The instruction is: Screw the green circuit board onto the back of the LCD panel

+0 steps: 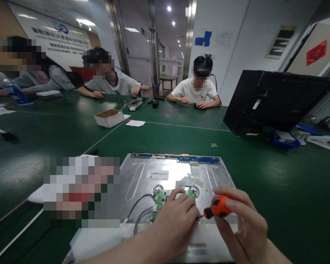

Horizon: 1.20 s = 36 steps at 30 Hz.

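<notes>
Between the fingertips and thumb of my right hand (246,220) is a screwdriver (220,208) with a short orange and black handle. Its thin shaft points left, and its tip is hidden behind my left hand (177,220). That hand lies over a green circuit board (160,196), fingers bent and close together on it; its thumb is out of sight. The board sits on the back of a silver metal display panel (134,172). Dark cables (139,212) run from the board's left side. A blue circuit strip (165,158) lines the panel's far edge.
A large black monitor (277,101) stands at the right, with a blue tray (284,139) below it. An open cardboard box (110,119) and white paper (135,123) lie farther off on the green table (176,141). Several people sit across and to the left.
</notes>
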{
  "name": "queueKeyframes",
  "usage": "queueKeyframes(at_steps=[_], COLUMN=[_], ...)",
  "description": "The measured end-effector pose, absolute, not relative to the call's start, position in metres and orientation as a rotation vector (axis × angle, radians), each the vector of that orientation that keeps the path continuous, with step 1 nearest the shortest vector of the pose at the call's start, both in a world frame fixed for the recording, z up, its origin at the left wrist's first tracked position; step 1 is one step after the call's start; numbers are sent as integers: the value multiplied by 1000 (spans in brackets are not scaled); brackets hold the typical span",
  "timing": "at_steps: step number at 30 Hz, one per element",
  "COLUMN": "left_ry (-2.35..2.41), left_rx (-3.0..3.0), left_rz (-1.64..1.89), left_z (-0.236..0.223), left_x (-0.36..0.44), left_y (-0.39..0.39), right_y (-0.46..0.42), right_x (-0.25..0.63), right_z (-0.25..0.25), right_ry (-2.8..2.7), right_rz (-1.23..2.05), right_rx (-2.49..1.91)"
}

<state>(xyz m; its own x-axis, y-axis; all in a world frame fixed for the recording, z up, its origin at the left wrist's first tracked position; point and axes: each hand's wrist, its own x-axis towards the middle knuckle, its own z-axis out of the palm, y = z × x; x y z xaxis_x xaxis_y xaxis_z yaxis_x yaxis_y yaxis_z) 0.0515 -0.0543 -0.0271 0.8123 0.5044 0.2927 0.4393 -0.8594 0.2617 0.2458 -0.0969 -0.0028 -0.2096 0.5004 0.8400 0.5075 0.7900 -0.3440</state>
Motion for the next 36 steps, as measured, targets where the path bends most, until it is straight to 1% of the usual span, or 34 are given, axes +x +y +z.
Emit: queueKeyframes(at_steps=[4,9,13,18,25,28,32,36], left_ry=[734,739,763,771,734,745,750,746], left_rx=[2814,2808,2808,2818,2831,2816,2801,2809], left_rz=[530,518,522,553,574,556,515,554], left_z=[-28,-29,-28,-26,-28,-28,-27,-29], left_x=[51,52,53,53,52,52,52,52], left_y=[-54,-54,-55,-56,-54,-54,-54,-54], right_y=[-97,-93,-92,-94,-99,-99,-94,-91], right_x=[246,237,237,245,249,243,238,237], right_z=[1,9,2,-6,-4,0,1,-3], right_ry=[-1889,-1815,-1762,-1828,-1963,-1904,-1784,-1723], right_rz=[-42,46,31,55,-168,-122,-13,30], right_rx=[-782,-650,-672,-723,-864,-859,-696,-669])
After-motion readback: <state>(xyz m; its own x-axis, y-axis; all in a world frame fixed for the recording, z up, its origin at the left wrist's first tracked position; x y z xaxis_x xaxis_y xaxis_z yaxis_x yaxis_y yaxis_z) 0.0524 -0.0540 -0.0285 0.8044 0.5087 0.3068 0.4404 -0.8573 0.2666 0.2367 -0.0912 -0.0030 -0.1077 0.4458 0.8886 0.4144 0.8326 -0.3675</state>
